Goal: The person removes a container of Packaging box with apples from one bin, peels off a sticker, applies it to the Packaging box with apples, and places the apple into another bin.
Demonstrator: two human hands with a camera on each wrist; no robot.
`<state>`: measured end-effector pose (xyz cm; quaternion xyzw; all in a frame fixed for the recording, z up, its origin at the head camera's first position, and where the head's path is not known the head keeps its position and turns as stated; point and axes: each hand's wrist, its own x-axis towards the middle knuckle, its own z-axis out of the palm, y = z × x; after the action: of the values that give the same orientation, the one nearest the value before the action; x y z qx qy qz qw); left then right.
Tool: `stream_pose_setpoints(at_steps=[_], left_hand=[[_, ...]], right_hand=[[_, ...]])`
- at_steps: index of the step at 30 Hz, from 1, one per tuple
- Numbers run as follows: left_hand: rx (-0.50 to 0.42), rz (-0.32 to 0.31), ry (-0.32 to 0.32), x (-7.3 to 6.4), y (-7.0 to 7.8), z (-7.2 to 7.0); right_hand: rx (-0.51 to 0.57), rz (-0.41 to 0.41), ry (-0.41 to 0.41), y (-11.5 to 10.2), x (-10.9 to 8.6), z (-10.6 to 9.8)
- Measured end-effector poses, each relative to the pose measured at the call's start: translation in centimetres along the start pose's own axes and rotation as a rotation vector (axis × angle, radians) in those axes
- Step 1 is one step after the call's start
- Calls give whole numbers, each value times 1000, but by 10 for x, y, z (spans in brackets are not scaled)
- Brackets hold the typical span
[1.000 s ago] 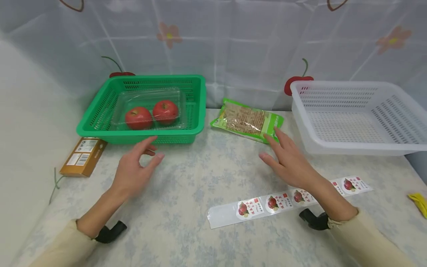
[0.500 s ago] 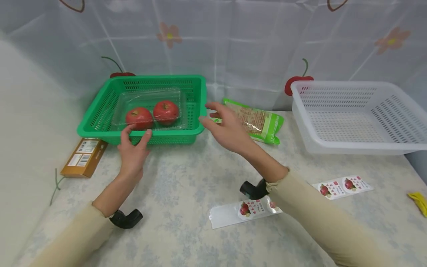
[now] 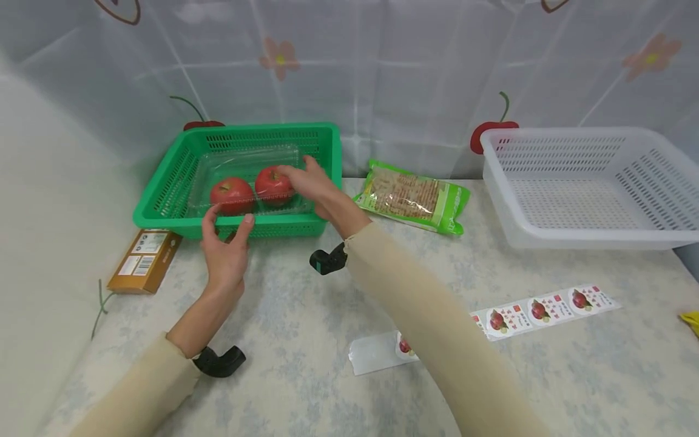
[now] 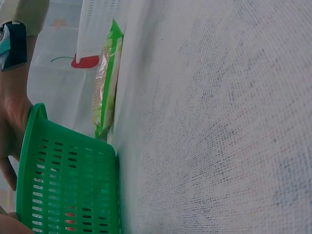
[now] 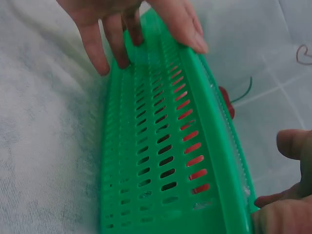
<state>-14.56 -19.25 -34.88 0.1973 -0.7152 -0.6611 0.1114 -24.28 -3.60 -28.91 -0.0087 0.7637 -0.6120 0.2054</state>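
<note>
A green plastic basket (image 3: 237, 226) stands at the back left. Inside lies a clear plastic clamshell box (image 3: 229, 159) with two red apples (image 3: 232, 195) showing through it. My left hand (image 3: 225, 255) is at the basket's front rim, index finger and thumb tips right at the edge; in the right wrist view its other fingers (image 5: 92, 46) extend down outside the slotted wall. My right hand (image 3: 317, 188) reaches over the basket's right side, fingers spread, overlapping the clamshell's right end and the right apple (image 3: 272, 185). Part of the right palm is hidden in the left wrist view.
A green-edged food packet (image 3: 406, 197) lies right of the basket, and a white basket (image 3: 562, 206) stands at the back right. A brown carton (image 3: 144, 261) sits at the left. A strip of apple labels (image 3: 524, 318) runs partly under my right sleeve.
My right hand has swept left from near the packet to over the green basket. My left hand has moved forward to its front rim. Clamshell and apples appear unmoved.
</note>
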Motion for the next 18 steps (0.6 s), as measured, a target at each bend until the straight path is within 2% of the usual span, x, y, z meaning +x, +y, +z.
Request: stream_pose_setpoints(at_steps=[4, 7, 12, 18], left_hand=[[11, 5, -4, -1, -2, -1], [5, 7, -9, -2, -3, -1], [-20, 12, -10, -4, -6, -4], [-50, 20, -15, -4, -7, -3]], right_hand=[[35, 24, -34, 5, 9, 4], [44, 4, -32, 8, 13, 8], [86, -44, -56, 9, 13, 13], [121, -27, -120, 7, 12, 9]])
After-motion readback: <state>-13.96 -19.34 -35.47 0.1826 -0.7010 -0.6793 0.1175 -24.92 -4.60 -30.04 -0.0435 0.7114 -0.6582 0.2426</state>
